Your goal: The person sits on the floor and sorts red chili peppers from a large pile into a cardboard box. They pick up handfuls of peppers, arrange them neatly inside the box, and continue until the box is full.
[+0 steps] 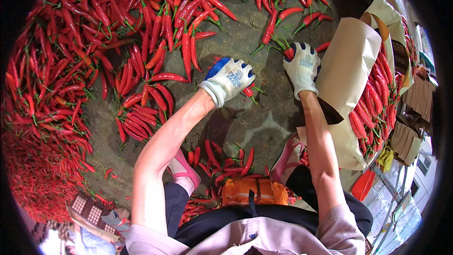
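Note:
My left hand (229, 78), in a white knit work glove with a blue coated palm, curls over red chili peppers. Their green-stemmed ends (249, 92) stick out below the fingers, and the rest is hidden. My right hand (303, 66), gloved the same way, closes around a small bunch of red chilies (289, 53) whose stems point up and left. It is close to the left edge of a tall paper-lined container (347, 60), which holds red chilies (371, 102) packed side by side.
Large heaps of red chilies (70, 42) cover the floor (254, 120) at left and top. Loose chilies (230, 163) lie between my feet, before an orange bundle (254, 191). More paper-lined crates (389, 21) line the right. At lower left, another person's sleeve (86, 241) is beside a crate (93, 216).

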Tool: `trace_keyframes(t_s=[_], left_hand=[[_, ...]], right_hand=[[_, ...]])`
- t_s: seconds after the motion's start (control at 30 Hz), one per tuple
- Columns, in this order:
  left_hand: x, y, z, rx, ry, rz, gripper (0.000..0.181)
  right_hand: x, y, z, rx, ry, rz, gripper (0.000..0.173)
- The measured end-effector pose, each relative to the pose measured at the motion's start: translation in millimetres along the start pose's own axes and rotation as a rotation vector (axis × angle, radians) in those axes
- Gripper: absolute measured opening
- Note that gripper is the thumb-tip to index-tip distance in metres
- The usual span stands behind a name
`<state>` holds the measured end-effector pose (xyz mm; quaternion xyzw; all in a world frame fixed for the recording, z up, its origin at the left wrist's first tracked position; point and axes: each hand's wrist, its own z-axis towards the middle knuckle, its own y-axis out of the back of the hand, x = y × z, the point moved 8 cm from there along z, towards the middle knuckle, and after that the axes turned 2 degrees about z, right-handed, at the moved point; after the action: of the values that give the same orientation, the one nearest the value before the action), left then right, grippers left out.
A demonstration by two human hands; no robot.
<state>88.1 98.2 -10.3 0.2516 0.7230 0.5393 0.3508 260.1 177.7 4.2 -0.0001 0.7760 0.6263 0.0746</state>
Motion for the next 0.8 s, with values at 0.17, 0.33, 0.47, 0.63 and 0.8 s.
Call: trace_keyframes(t_s=[0.17,0.33,0.47,0.63,0.8], left_hand=[[9,11,-3,-0.126,-0.073,0.088,0.03],[15,-4,-12,-0.121,-0.04,-0.047,0.041],[28,21,-37,-0.468,0.158,-0.343,0.046],[53,-7,-63,-0.818,0.691,-1.411,0.044],[29,-51,-58,-0.869,0.725,-2.185,0.028]], right_hand=[[-2,-4,-4,0.032,0.028,-0.029,0.058],[-2,-7,-12,0.057,0.014,0.07,0.061],[1,-6,-17,0.074,0.014,0.211,0.063],[58,40,0,-0.215,0.368,0.263,0.055],[90,21,32,0.008,0.497,-0.186,0.053]])
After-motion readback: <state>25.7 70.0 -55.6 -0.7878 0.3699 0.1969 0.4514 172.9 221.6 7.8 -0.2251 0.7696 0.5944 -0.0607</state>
